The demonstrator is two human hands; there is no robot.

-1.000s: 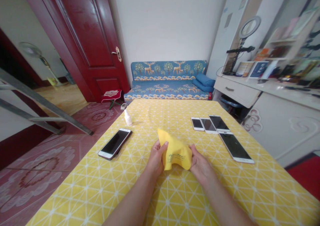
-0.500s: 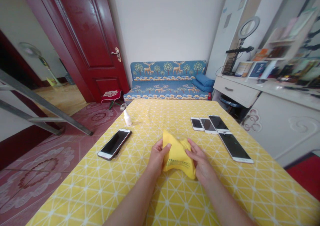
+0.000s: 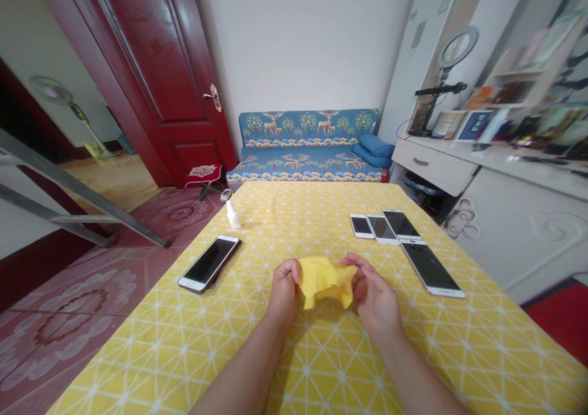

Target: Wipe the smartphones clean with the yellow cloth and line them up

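Cloth: a small yellow cloth (image 3: 324,278), bunched and crumpled, sits at the lower middle of the frame, lifted just above the surface (image 3: 294,366) and stretched between both hands.
Left hand: the left hand (image 3: 283,291) is curled closed, thumb and fingers pinching the cloth's left edge.
Right hand: the right hand (image 3: 375,294) is half curled, palm partly turned up, with fingertips (image 3: 353,267) gripping the cloth's right side.
Surface: it is covered in a yellow tablecloth with a white triangle pattern and fills the lower half of the frame.
Left of the hands: a single smartphone (image 3: 210,263) with a white rim lies face up, well apart from the cloth; beyond it, near the far left edge of the surface, stands a small white spray bottle (image 3: 233,215).
Right of the hands: a large phone (image 3: 432,268) lies face up, and just behind it three smaller phones (image 3: 382,226) lie side by side in a row.
Background: a blue sofa (image 3: 307,149) with a deer print stands against the far wall at the centre, a dark red door (image 3: 156,72) at the upper left, and a white desk (image 3: 496,176) with a ring light (image 3: 456,46) at the upper right.
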